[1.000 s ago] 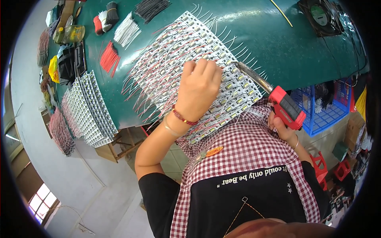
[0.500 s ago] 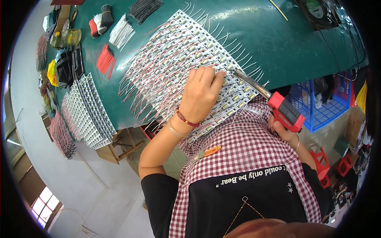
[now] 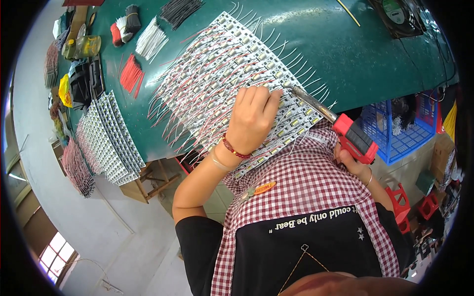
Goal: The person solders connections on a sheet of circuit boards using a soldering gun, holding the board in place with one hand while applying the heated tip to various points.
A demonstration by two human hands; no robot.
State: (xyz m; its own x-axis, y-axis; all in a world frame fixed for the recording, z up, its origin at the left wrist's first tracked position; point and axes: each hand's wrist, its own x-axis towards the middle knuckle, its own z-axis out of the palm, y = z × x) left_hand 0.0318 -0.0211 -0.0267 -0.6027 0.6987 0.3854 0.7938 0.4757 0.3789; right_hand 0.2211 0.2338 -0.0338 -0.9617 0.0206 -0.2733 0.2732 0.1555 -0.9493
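Observation:
A sheet of white LED circuit board strips (image 3: 237,42) lies over the table's near edge, with red and white wires standing out from it. Above its right half, my left hand (image 3: 252,118) is closed, thumb and fingertips pinched low over the strips; what they hold is hidden. My right hand (image 3: 349,162) grips the red and black handle of a soldering iron (image 3: 356,139). Its metal barrel slants up and left, putting the tip at the strips just right of my left fingertips.
On the green table (image 3: 326,54) lie red wires (image 3: 131,74), white wires (image 3: 151,40) and black wires (image 3: 180,12). More LED strips (image 3: 111,140) hang over the left edge. A fan (image 3: 395,17) stands far right, above a blue crate (image 3: 407,128).
My left hand has shifted very slightly, along with the nearby wires. The soldering iron stays almost where it was, its tip still by my left fingertips.

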